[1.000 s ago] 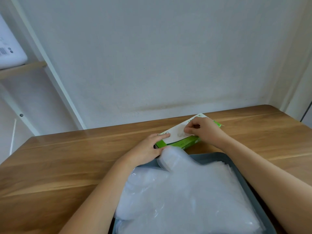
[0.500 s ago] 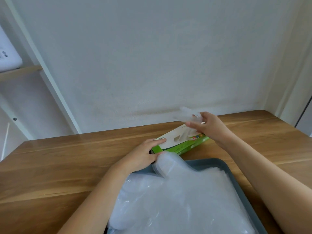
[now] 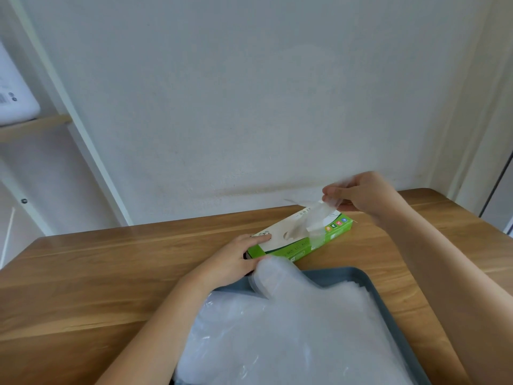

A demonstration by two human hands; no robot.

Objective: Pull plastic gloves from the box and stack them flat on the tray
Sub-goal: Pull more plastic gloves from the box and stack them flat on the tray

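A green and white glove box (image 3: pixel 301 240) lies on the wooden table beyond the grey tray (image 3: pixel 369 290). My left hand (image 3: pixel 236 259) holds the box's near left end, with fingers on its top and thumb at its side. Up and to the right of the box, my right hand (image 3: pixel 358 194) pinches a clear plastic glove (image 3: pixel 316 215) that stretches from the box's slot to my fingers. A pile of clear gloves (image 3: pixel 291 329) fills the tray, one thumb-shaped part sticking up at its far edge.
The wooden table (image 3: pixel 111 279) runs to a white wall at the back. At the far left stands a white shelf frame (image 3: pixel 80 129) with a white object on its board. The table's right edge sits close to a door frame.
My right hand has risen up and to the right from the box's slot, drawing a clear glove out with it. My left hand has stayed on the box.
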